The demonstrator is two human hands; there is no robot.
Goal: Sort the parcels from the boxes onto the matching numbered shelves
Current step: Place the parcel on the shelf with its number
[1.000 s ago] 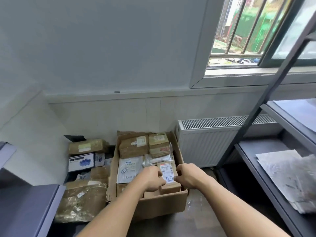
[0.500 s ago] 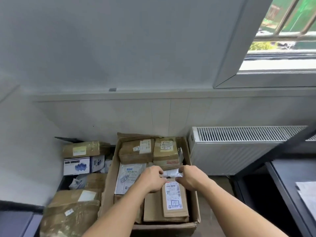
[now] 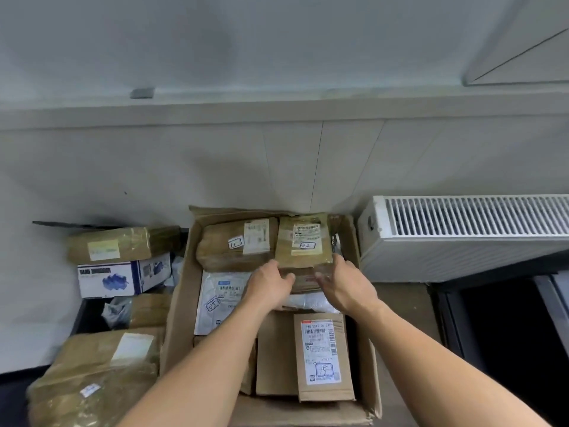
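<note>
Clasped at its near edge, in the far right corner of the open cardboard box [image 3: 184, 303]: a taped brown parcel [image 3: 303, 238], label up, handwritten number too smudged to read. At its near left corner, the left hand [image 3: 271, 282], fingers curled against the front face. At its near right corner, the right hand [image 3: 346, 283], thumb on the front, fingers reaching up the right side, less tightly curled. Directly beneath, a lower brown parcel [image 3: 304, 283]; whether lifted off it or resting on it, not clear.

Counted inside the box, seven items:
- the clasped one and the one beneath it
- a brown parcel marked 11 [image 3: 237, 245], just left and touching
- a white mailer marked 05 [image 3: 220, 300]
- a white bag [image 3: 308, 303] under the wrists
- a flat carton marked 15 [image 3: 323, 359], lying on a plain carton [image 3: 275, 355]

Left of the box, four more: two taped brown parcels, a smaller brown one, one blue-and-white printed carton [image 3: 123, 277]. Right of it, one white radiator [image 3: 468, 232].
</note>
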